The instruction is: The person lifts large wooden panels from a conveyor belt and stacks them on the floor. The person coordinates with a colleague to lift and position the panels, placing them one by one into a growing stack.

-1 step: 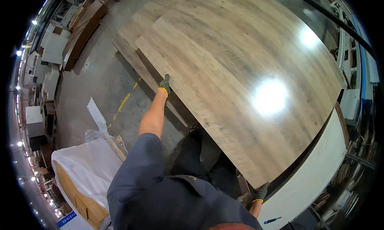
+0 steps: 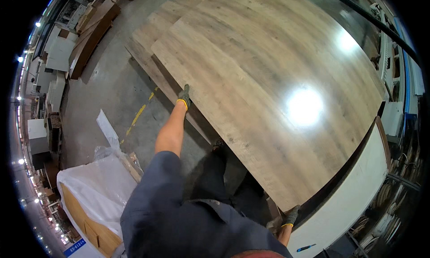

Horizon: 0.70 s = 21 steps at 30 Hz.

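Note:
A large wood-grain board (image 2: 242, 96) spreads from the middle of the view to the far right, its surface shiny under the lamps. My left hand (image 2: 184, 96), in a dark glove with a yellow cuff, grips the board's left edge with the thumb on top; its fingers are hidden below. At the near corner my right hand (image 2: 291, 216), gloved alike, closes on the same board, partly hidden by it. Under this board lies another wood-grain board (image 2: 142, 45), jutting out to the left with a dark gap between the two.
Beside the near corner is a white panel (image 2: 342, 202) with a small blue-and-black tool (image 2: 306, 247) on it. White wrapping (image 2: 101, 182) covers a stack at the lower left. A brown stack (image 2: 92, 40) stands far left; a dark bar (image 2: 374, 22) crosses the upper right.

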Each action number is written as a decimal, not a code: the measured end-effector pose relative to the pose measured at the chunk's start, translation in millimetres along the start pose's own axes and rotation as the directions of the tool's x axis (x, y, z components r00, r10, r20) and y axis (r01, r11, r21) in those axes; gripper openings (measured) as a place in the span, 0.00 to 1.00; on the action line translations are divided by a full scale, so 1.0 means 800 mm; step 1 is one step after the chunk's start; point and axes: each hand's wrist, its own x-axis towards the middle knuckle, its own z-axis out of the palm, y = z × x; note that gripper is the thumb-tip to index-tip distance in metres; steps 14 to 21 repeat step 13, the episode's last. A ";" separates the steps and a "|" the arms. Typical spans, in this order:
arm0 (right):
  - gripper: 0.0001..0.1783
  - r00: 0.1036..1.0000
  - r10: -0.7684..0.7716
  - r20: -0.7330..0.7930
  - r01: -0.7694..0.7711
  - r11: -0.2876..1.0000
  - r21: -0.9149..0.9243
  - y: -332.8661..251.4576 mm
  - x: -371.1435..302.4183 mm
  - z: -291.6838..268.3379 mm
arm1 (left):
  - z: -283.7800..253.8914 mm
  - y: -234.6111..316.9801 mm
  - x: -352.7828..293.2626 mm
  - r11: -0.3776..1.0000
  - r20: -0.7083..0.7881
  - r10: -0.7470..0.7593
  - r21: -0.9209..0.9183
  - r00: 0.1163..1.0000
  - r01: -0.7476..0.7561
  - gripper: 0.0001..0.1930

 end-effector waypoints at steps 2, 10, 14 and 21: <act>0.38 0.993 0.007 -0.114 -0.016 0.997 -0.079 0.031 -0.020 0.062 | -0.043 -0.003 0.053 0.998 -0.049 0.037 0.051 0.998 -0.035 0.41; 0.47 0.921 0.377 -0.102 -0.390 0.889 -0.240 0.168 -0.060 0.228 | -0.204 0.030 0.181 0.791 -0.022 0.279 0.573 0.960 -0.217 0.39; 0.50 0.904 0.426 0.018 -0.416 0.891 -0.184 0.203 -0.072 0.292 | -0.215 0.047 0.224 0.990 0.027 0.032 0.140 0.999 -0.035 0.38; 0.50 0.904 0.426 0.018 -0.416 0.891 -0.184 0.203 -0.072 0.292 | -0.215 0.047 0.224 0.990 0.027 0.032 0.140 0.999 -0.035 0.38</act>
